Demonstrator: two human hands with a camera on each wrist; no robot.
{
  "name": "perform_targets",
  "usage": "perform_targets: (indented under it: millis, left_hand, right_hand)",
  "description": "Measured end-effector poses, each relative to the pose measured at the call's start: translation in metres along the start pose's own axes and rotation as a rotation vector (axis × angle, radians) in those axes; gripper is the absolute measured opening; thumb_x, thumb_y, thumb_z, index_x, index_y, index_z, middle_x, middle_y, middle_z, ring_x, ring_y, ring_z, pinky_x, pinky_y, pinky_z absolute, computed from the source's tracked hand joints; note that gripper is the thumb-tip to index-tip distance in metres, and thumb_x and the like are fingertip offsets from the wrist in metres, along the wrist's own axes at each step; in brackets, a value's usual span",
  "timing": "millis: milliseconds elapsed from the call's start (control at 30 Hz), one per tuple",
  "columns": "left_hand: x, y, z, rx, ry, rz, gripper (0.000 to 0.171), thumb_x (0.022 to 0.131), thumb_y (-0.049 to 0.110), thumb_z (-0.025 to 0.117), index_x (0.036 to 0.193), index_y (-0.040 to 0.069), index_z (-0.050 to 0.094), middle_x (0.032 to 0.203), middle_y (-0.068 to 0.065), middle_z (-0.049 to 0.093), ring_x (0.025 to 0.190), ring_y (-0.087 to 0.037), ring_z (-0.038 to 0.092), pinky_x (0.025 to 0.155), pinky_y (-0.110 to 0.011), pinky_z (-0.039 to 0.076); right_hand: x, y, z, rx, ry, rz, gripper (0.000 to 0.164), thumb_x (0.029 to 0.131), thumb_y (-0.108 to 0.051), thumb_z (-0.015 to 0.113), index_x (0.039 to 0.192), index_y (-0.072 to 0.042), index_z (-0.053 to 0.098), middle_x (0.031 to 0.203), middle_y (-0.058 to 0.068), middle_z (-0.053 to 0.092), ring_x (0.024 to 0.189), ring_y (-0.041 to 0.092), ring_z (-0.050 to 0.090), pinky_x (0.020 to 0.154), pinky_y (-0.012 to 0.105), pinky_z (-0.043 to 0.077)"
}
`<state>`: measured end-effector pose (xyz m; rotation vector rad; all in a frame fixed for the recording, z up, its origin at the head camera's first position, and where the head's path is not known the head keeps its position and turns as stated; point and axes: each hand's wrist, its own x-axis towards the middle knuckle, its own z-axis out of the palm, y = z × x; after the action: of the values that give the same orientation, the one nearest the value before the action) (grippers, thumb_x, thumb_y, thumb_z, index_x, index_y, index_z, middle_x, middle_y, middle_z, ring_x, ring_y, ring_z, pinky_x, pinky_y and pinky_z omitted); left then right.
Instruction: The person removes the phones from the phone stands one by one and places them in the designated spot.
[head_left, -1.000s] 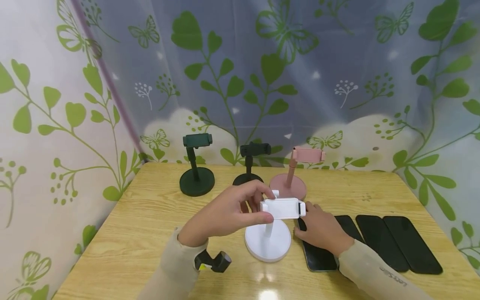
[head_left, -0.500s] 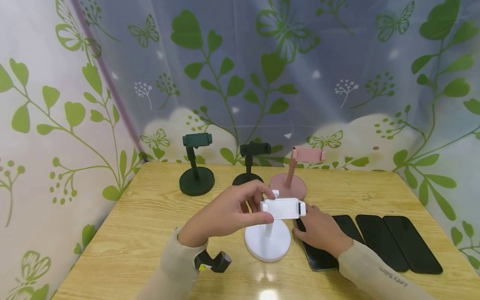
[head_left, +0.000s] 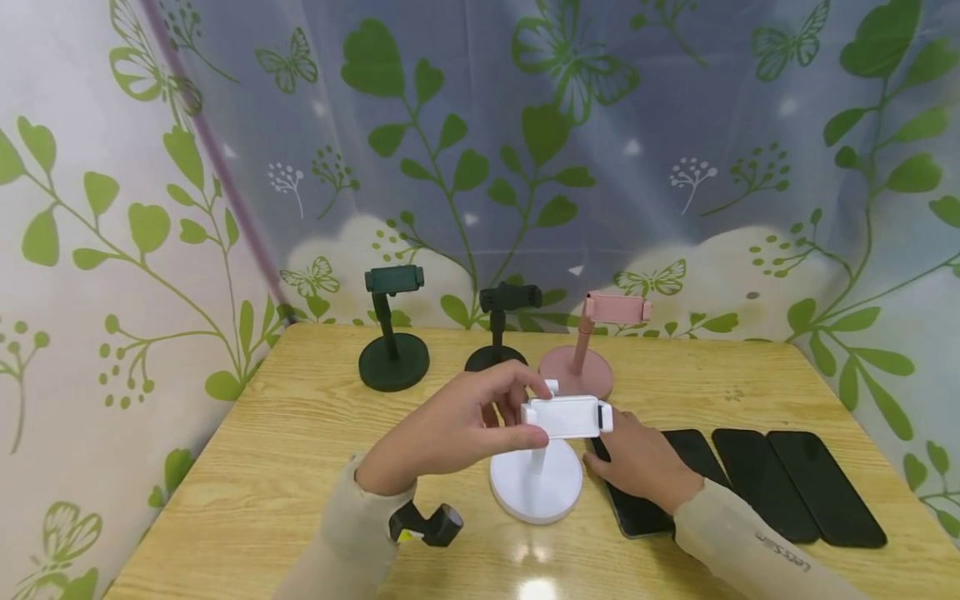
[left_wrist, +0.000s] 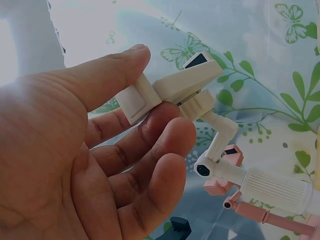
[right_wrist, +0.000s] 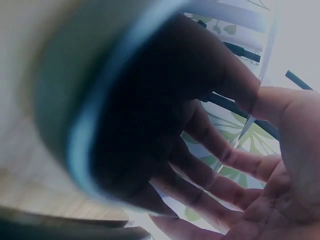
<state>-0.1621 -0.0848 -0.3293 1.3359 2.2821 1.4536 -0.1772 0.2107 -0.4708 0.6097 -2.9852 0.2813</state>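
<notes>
A white phone stand [head_left: 572,417] with a round base stands upright on the table. My left hand [head_left: 457,421] pinches the left end of its clamp between thumb and fingers. In the left wrist view, the thumb lies on top of the clamp [left_wrist: 137,100] and a finger sits beneath. A dark smartphone [head_left: 645,512] lies to the right of the stand's base. My right hand [head_left: 641,458] covers its far part, thumb at the left edge, and grips it; the fingertips are partly hidden in the head view. The right wrist view is dark and blurred around the right hand [right_wrist: 305,125].
Behind the white stand are a dark green stand [head_left: 393,367], a black stand [head_left: 511,297] and a pink stand [head_left: 618,309]. More dark smartphones [head_left: 825,492] lie at the right. A patterned cloth [head_left: 480,167] hangs behind the table [head_left: 247,500].
My right hand and the smartphone under it have shifted very slightly left and away. My left hand and the white phone stand stay in place.
</notes>
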Motion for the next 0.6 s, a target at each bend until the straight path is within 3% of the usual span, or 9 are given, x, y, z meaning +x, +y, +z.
perform_targets:
  millis: [233, 600]
  left_hand:
    - [0.001, 0.001, -0.001, 0.0, -0.002, -0.011, 0.034, 0.095, 0.022, 0.079, 0.124, 0.022, 0.062, 0.093, 0.004, 0.06, 0.085, -0.01, 0.067, 0.069, -0.031, 0.056]
    - [0.0, 0.002, -0.001, 0.019, -0.004, -0.018, 0.032, 0.095, 0.022, 0.078, 0.123, 0.022, 0.062, 0.093, 0.004, 0.06, 0.084, -0.01, 0.065, 0.069, -0.03, 0.055]
  right_hand:
    - [-0.001, 0.002, -0.001, -0.098, 0.008, -0.023, 0.058, 0.095, -0.032, 0.076, 0.143, -0.005, 0.058, 0.132, 0.021, 0.065, 0.112, 0.041, 0.066, 0.088, 0.064, 0.053]
    - [-0.005, 0.011, -0.005, -0.096, -0.038, -0.048, 0.054, 0.095, -0.032, 0.077, 0.14, -0.006, 0.062, 0.136, 0.018, 0.062, 0.113, 0.038, 0.067, 0.085, 0.058, 0.056]
